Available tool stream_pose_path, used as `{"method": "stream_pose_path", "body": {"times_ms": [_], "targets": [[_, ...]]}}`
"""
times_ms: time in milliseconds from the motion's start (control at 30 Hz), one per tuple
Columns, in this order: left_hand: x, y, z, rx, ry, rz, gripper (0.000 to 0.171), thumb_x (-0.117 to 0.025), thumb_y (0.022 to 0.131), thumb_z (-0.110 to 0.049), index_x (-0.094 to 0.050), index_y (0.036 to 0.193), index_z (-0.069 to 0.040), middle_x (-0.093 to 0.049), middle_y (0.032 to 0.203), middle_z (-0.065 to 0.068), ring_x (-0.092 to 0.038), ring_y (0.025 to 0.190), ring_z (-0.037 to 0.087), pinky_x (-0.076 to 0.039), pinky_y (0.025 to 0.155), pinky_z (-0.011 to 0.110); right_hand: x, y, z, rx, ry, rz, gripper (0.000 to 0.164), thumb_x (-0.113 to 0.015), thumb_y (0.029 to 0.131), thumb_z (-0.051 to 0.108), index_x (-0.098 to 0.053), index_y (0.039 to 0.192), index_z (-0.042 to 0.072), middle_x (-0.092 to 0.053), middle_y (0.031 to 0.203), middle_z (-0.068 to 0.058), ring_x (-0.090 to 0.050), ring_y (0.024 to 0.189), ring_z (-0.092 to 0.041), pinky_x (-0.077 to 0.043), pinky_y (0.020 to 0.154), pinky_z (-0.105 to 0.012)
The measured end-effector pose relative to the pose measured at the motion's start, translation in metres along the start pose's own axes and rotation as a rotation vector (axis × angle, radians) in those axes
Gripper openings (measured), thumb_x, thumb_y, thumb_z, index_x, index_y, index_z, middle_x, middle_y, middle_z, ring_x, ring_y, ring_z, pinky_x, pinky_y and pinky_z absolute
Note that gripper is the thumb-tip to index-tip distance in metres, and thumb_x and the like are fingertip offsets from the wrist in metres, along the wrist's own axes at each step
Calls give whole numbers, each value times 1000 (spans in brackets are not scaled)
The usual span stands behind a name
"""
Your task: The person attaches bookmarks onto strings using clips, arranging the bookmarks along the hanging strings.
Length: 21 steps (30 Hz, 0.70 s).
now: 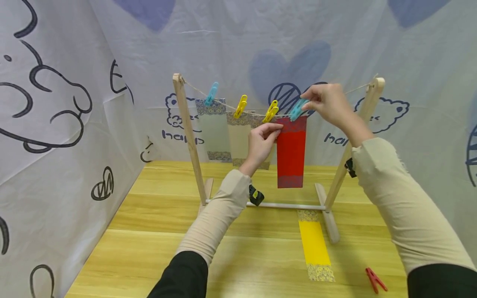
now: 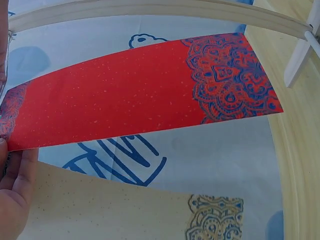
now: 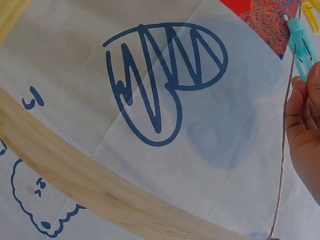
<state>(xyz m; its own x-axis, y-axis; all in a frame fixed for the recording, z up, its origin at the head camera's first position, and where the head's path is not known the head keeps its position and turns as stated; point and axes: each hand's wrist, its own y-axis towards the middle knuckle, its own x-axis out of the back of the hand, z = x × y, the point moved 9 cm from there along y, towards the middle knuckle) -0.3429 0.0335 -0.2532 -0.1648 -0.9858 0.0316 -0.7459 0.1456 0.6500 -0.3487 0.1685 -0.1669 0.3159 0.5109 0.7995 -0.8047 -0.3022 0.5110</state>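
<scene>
A red paper strip [image 1: 291, 155] with patterned ends hangs upright at a string [image 1: 257, 113] strung between two wooden posts. My left hand [image 1: 261, 142] pinches its upper left edge between thumb and fingers. In the left wrist view the strip [image 2: 115, 100] spreads out from that hand [image 2: 20, 185]. My right hand [image 1: 328, 103] pinches the upper end of a light-blue clothespin [image 1: 298, 109], whose tip is at the strip's top edge on the string. The right wrist view shows the clothespin [image 3: 301, 47] at the string, with the right hand [image 3: 305, 120] at its end.
Pale strips [image 1: 215, 132] hang to the left under a blue clothespin [image 1: 211, 94] and two yellow clothespins [image 1: 240, 106]. A yellow strip [image 1: 314, 244] and a red clothespin [image 1: 375, 280] lie on the wooden table [image 1: 149, 248]. The rack's right post [image 1: 354, 136] stands beside the right forearm.
</scene>
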Motion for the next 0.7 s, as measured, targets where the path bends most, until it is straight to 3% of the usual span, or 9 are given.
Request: {"method": "stream_pose_path", "body": {"times_ms": [400, 567, 700], "targets": [[3, 0, -1, -34, 17, -9, 15, -54, 85, 7, -62, 95, 15, -61, 91, 26, -57, 72, 35, -51, 63, 35, -9, -3, -2, -10, 15, 25, 20, -63, 80, 4, -64, 98, -5, -63, 87, -18, -61, 74, -26, -51, 67, -37], [4, -2, 0, -39, 49, -16, 14, -55, 84, 6, -63, 93, 14, -62, 90, 24, -58, 73, 34, -50, 62, 28, -17, -5, -2, 1, 12, 95, 27, -62, 81, 3, -62, 107, -5, -61, 90, -18, -53, 70, -22, -45, 60, -26], [4, -3, 0, -55, 46, -13, 13, -55, 84, 7, -63, 92, 14, -62, 89, 25, -58, 74, 35, -50, 63, 29, -21, -7, -2, -6, 24, 147, 34, -61, 82, 3, -58, 115, -5, -60, 98, -20, -53, 71, -22, -42, 59, -21]]}}
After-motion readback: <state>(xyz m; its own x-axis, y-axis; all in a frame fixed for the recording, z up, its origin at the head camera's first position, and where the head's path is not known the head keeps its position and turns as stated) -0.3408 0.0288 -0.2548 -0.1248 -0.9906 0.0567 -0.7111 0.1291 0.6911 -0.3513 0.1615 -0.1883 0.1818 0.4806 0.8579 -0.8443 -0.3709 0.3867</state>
